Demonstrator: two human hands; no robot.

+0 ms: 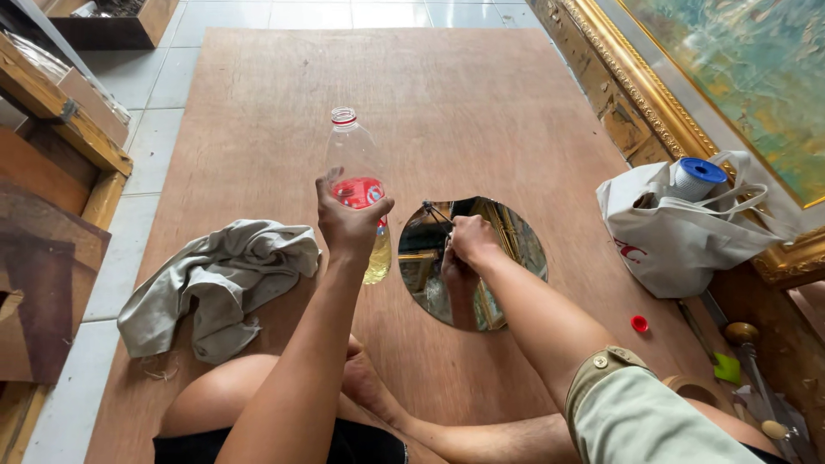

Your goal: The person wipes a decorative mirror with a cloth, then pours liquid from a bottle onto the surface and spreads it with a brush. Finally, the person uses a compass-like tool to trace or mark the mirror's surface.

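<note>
On a large brown plywood sheet (481, 103) laid over a pale tiled floor, a seated person works with both bare hands, seen from above. The left hand (348, 219) is wrapped around the middle of a clear plastic bottle (354, 150), gripping it over its red label; the bottle stands upright and uncapped, with yellowish liquid low inside it. Just to its right lies a round mirror (507, 241) flat on the sheet, reflecting a gilded frame. The right hand (473, 241) is curled into a closed fist resting on the mirror's upper part, pinching something small and dark at its fingertips; what it is cannot be made out. A crumpled grey cloth (223, 279) lies left of the bottle, near the person's bare knee. Well apart to the right, a small red bottle cap (639, 324) lies on the sheet, just below a white cloth bag (679, 241) holding a white container with a blue lid (698, 174). Behind the bag leans a painting in an ornate gold frame (636, 94). Wooden frames and boards (60, 129) are stacked along the left edge.
</note>
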